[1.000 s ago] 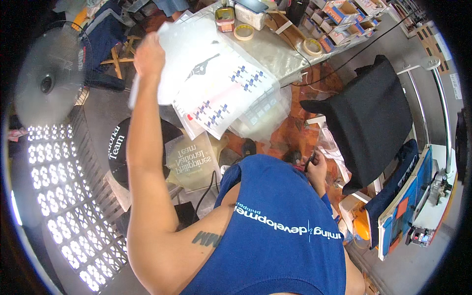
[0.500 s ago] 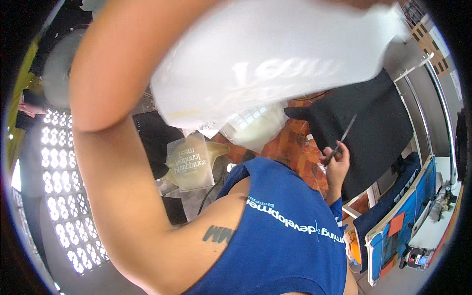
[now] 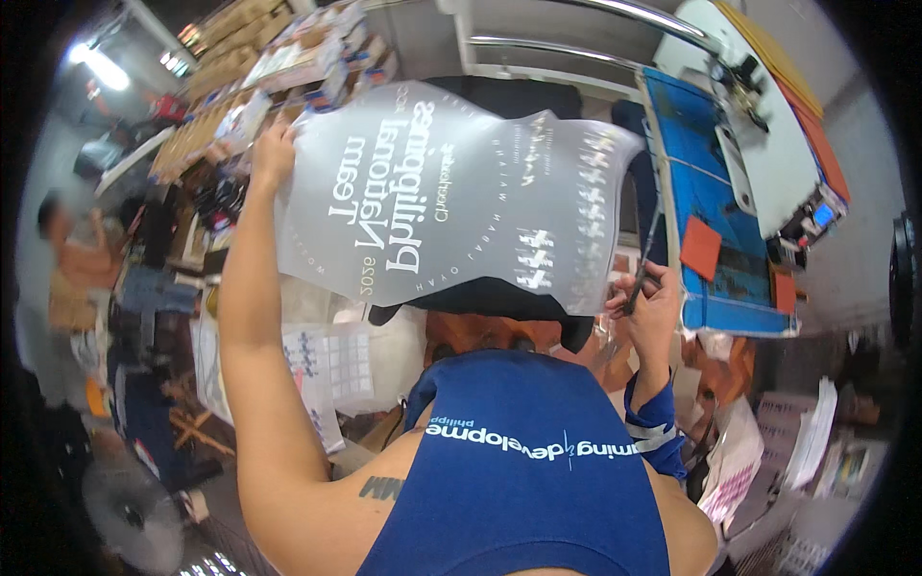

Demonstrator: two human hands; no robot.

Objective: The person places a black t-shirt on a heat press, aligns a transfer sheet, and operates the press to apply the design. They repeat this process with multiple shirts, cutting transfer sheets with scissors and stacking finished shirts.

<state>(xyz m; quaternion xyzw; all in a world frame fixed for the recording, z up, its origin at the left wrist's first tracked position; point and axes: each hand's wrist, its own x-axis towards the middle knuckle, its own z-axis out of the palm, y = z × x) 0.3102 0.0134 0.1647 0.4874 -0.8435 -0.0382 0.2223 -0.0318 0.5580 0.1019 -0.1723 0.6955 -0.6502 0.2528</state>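
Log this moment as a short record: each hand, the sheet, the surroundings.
Left hand: grips the upper left corner of the translucent sheet
Right hand: holds dark scissors near the sheet's right edge; contact with the sheet unclear
Sheet print: pale lettering, seen reversed
Beyond sheet: black cover, showing past its upper and lower edges
Right side: blue board bearing an orange-red square
Lower left: fan

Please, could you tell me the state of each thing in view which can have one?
Translucent sheet: spread out, rippled
Left hand: closed on the sheet's left edge
Bladed tool: pointing toward the picture's top; open or shut unclear
Right hand: closed around the tool
Tube light: lit
Small screen: lit
Fan: blurred, turning or not unclear
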